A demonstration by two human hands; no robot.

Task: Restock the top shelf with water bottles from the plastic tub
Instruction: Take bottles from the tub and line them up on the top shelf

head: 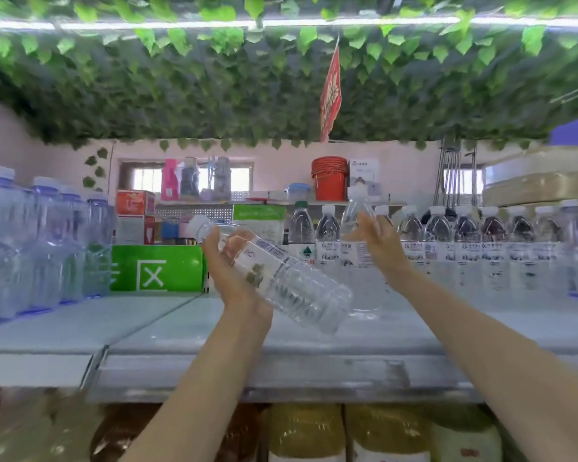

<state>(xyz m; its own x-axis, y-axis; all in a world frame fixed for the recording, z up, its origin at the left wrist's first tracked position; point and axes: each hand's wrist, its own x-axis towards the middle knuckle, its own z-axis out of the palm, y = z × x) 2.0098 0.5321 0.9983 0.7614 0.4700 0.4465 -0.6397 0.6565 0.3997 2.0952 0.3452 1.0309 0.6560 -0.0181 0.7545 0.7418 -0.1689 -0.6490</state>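
Overhead, a canopy of green artificial ivy leaves (214, 88) covers the ceiling. Below it runs the pale grey metal top shelf (147, 325), front edge toward the camera.

Shelf left: large blue-tinted plastic bottles with white caps (20, 248), standing in a row. Shelf right: row of small clear water bottles with white caps and white labels (464, 248), upright, packed side by side. Between the two groups, a green cardboard carton with white markings (157, 268) at the back.

Left hand (227, 271) grips a clear water bottle, tilted (291, 288), cap up-left, base down-right, held above the bare shelf. Right hand (377, 248) grips a second clear water bottle, upright (359, 235), by its shoulder at the left end of the right-hand row; base blurred, contact with the shelf cannot be told.

Behind: stacked orange plastic buckets (329, 178). A red paper pennant (330, 98) hangs from the leaves.
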